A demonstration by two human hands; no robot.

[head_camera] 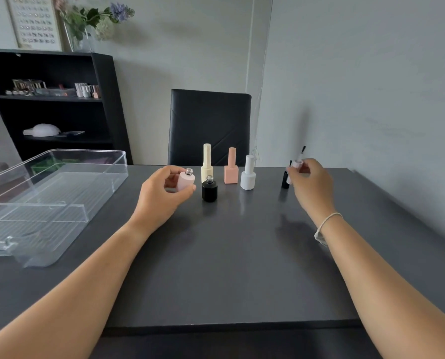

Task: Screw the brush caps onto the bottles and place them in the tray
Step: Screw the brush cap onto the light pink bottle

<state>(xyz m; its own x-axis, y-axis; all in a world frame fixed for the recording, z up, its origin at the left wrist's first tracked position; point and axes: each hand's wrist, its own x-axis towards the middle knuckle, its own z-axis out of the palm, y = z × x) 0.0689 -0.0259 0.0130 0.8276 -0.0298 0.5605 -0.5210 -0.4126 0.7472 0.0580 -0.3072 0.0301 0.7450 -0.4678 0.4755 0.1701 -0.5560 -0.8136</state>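
Note:
My left hand (164, 193) holds an uncapped pale pink bottle (185, 180), tilted, its threaded neck pointing up and right. My right hand (310, 183) grips a pale pink brush cap (297, 164) with the brush tip pointing up. A black brush cap (285, 180) stands on the table just left of that hand, partly hidden by it. An open black bottle (209, 189) stands beside the left hand. Behind it stand three capped bottles: cream (207, 163), peach (231, 168) and white (248, 174). The clear plastic tray (68, 211) lies at the left with nothing in it.
The dark grey table (229, 268) ends at a near edge by my forearms. A black chair (209, 125) stands behind the bottles. A black shelf unit (48, 104) with small items fills the back left. A grey wall runs along the right.

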